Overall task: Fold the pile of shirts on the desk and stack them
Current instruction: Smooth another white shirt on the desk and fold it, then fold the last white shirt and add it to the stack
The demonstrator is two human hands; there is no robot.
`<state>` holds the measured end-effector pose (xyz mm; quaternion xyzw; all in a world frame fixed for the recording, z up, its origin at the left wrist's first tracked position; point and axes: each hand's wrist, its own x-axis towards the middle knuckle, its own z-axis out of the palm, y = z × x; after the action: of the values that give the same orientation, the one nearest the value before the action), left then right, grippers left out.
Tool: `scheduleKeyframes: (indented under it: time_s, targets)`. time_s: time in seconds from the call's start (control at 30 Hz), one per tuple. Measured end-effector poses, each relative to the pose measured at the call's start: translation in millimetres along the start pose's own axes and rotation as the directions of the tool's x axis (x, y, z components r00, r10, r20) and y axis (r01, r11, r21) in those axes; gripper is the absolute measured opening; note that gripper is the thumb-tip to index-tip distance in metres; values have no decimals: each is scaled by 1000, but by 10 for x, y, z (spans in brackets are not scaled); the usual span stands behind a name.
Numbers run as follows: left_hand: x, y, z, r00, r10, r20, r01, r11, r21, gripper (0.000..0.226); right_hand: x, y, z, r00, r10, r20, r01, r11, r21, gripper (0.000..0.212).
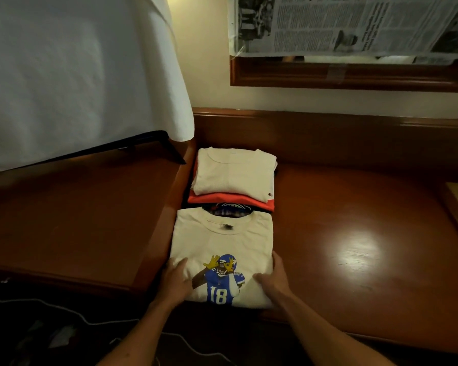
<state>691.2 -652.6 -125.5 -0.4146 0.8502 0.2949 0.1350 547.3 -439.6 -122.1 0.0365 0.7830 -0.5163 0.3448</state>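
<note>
Your left hand (176,280) and right hand (273,280) lie flat, fingers relaxed, on the folded tee (222,241) between them on the counter (354,233). Stack (234,175) sits just beyond your fingertips.

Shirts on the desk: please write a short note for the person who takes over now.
Left hand: open, flat on the print shirt's left edge.
Right hand: open, on its right edge.
Print shirt lies folded at the desk's near edge. Behind it, a stack: cream shirt over an orange one.
Done: all visible shirts folded.
Left: put the print shirt on the stack.
</note>
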Motion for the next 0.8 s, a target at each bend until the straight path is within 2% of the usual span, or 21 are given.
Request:
scheduleKeyframes:
  time_s: [0.1,0.17,0.27,0.37,0.47,0.63,0.7,0.8]
  targets:
    - [10,-59,-55,1000,15,26,-15,1000,-24,62,44,-7,-89,997,-72,-2,71,987,-145,75]
    - [14,-27,-76,999,0,35,0,1000,-13,63,17,71,-138,992,-108,61,122,937,-328,69]
    - [-38,213,-46,997,-72,-4,72,985,155,66,-25,242,-245,986,-55,157,127,860,-495,65]
    - [-144,543,118,999,-13,-37,28,899,437,73,-27,359,-476,980,-87,181,171,833,-525,59]
    - [-209,928,306,995,80,-55,-32,801,598,66,58,422,-854,985,-122,119,168,801,-574,51]
    - [-219,1924,657,970,235,57,-222,773,595,55,370,509,-1889,994,-107,14,99,858,-504,51]
    - [-211,2417,914,934,333,126,-345,759,552,51,492,549,-2397,994,-99,-47,70,905,-419,52]
    - [-219,3321,1474,856,453,250,-515,695,502,46,637,609,-3248,980,-111,-163,41,924,-379,47]
